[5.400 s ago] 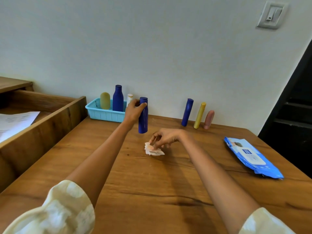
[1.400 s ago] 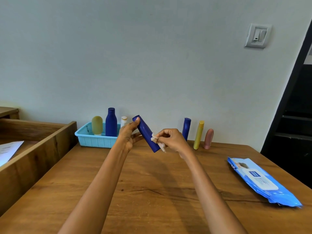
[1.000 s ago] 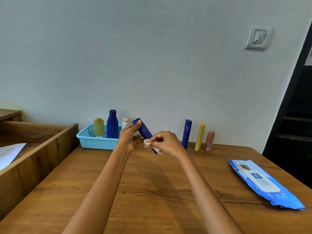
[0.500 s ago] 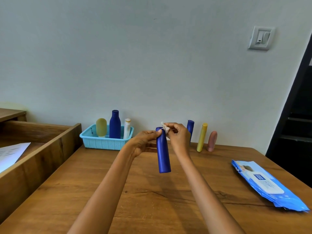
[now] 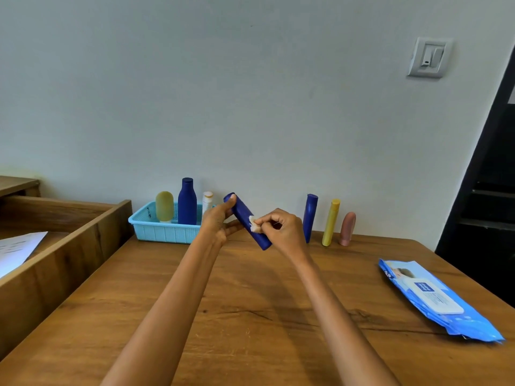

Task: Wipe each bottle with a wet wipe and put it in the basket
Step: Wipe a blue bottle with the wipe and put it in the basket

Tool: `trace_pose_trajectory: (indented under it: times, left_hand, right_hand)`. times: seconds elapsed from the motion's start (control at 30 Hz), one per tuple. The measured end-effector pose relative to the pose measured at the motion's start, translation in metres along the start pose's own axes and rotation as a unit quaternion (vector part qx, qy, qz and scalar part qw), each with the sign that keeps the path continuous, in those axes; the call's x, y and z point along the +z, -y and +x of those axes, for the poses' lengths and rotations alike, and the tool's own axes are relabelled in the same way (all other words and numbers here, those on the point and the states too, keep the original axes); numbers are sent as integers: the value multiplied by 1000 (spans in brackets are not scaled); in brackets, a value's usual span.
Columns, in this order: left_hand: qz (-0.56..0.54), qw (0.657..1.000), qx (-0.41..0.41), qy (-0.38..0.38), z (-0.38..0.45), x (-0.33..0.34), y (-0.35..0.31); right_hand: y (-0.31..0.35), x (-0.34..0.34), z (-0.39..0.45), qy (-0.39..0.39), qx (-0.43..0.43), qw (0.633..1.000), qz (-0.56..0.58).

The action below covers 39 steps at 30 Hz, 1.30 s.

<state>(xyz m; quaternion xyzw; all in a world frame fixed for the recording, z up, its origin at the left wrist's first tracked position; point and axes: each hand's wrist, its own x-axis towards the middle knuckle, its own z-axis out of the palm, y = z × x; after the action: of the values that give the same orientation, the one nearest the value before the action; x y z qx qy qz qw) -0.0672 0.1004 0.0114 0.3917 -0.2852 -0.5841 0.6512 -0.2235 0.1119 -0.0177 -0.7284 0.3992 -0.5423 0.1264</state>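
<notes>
Turquoise basket (image 5: 164,234) holds three bottles; my left hand (image 5: 216,222) grips the tilted blue bottle (image 5: 245,218), cap up-left, right hand (image 5: 281,229) pinching a wipe (image 5: 254,224) against it

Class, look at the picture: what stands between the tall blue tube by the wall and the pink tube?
In the head view, a slim yellow tube stands between the tall blue tube and the pink tube.

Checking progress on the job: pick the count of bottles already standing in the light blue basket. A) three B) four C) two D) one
A: the light blue basket holds three, an olive-yellow bottle, a dark blue bottle and a small white bottle; the blue tube bottle is in the left hand, off the table, while the right hand presses a wet wipe to it.
</notes>
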Motion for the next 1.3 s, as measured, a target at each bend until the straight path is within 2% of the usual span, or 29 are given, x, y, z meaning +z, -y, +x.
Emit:
trace_pose_trajectory:
  times: [0.23,0.5,0.67,0.73,0.8,0.87,0.93,1.0,1.03,1.1,1.17,1.3]
  left_hand:
    - [-38,998,21,-50,7,-9,-4]
    - [54,997,-23,50,2,0,7]
    - [113,979,-53,162,-2,2,12]
    - [119,973,-62,186,-4,3,12]
    - [118,974,-64,185,-5,3,12]
    - [105,980,-58,161,-4,3,12]
    - [91,986,-49,131,-3,2,11]
    - [85,988,-37,120,-3,1,11]
    - [84,989,-30,122,-3,0,10]
    - [94,987,-17,133,-2,1,10]
    - [130,982,-4,136,-1,1,12]
    - [173,975,21,134,1,2,11]
  right_hand:
    - [-17,-2,-12,6,-27,1000,0]
    - [-3,4,-2,15,-43,999,9]
    - [-2,-1,4,-17,21,1000,16]
    - [2,-2,5,-19,76,996,34]
    - [8,-5,5,8,171,979,112]
    - [13,-11,6,71,252,939,226]
    - [12,-18,7,151,256,918,262]
    - [10,-23,6,219,235,922,219]
    - [9,-24,6,227,231,926,192]
    - [6,-25,6,197,242,931,191]
    - [3,-26,5,163,264,918,247]
    - [0,-19,5,135,270,911,283]
